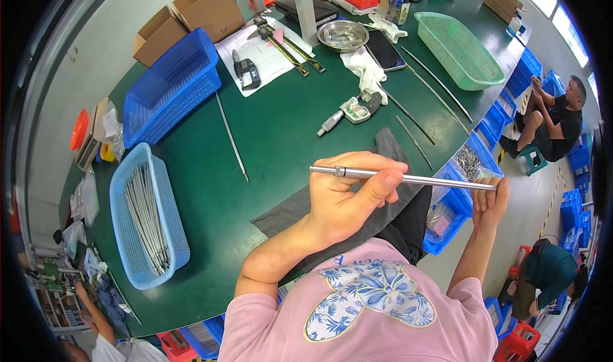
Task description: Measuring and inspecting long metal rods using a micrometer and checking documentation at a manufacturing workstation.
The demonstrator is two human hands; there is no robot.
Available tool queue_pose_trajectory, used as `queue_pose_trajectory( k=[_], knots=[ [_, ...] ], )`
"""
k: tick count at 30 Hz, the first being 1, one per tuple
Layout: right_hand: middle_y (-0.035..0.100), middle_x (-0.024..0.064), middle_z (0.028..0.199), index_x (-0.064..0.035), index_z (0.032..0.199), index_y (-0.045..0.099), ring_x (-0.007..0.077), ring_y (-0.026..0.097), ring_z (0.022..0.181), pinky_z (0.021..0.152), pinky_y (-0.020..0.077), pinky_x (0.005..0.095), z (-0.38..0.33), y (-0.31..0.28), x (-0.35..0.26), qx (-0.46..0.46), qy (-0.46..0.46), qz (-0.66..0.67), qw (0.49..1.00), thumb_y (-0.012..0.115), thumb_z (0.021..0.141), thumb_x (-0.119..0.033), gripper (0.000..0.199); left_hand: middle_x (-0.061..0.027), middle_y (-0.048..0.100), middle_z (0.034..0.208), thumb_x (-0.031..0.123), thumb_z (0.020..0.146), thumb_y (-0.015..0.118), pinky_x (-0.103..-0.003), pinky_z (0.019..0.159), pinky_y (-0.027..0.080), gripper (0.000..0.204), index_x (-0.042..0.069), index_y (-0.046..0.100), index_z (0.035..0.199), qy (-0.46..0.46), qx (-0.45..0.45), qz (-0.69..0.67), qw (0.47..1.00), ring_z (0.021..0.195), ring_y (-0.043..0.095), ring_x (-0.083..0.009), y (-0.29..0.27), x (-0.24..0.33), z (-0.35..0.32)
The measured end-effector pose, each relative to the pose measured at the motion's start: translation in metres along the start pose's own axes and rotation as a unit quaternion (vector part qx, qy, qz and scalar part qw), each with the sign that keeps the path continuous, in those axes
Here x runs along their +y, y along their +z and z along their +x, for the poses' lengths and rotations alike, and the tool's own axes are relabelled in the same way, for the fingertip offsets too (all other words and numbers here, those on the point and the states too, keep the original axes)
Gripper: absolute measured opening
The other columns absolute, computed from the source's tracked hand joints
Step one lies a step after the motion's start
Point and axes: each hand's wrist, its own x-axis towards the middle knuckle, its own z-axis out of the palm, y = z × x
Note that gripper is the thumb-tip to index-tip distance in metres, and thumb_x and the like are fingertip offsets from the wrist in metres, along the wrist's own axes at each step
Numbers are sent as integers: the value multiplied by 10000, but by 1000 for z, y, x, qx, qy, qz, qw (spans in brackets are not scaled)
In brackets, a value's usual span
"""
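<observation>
A slim steel rod (428,180) lies nearly level in front of my chest, its right end slightly lower. Near its left end are a groove and a collar. My left hand (345,202) pinches it between thumb and fingers a little in from that end. The fingers of my right hand (490,203) are closed round the far right end. Beneath my left hand a dark grey cloth (287,212) is spread at the table edge. A light blue basket (181,244) at the left holds many similar rods (145,215). One single rod (231,137) lies on the green table (268,129).
Beyond my hands lie a micrometer (357,109), calipers (287,46), a metal bowl (343,36) and white gloves (365,68). A blue basket (172,87) stands far left, a green basket (456,49) far right. Blue bins (450,218) line the right edge. Other people sit nearby.
</observation>
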Motion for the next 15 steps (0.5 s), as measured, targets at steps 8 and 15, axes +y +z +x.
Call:
queue_pose_trajectory(
  k=[8,15],
  knots=[
    [298,-50,420,-155,537,311,60,259,342,397,254,216,-10,-1,-7,17,32,61,997,301,977,-352,482,-73,617,671,134,877,584,-188,463,433,187,-38,637,931,-70,3,-45,997,541,562,-84,-10,-2,3],
    [426,26,555,-4,689,451,120,378,491,472,314,264,-7,47,-32,-128,-26,-40,991,380,910,-206,308,-42,487,515,305,956,426,-224,388,318,403,-31,600,817,-96,118,-108,982,414,408,-101,-51,-25,28]
  ],
)
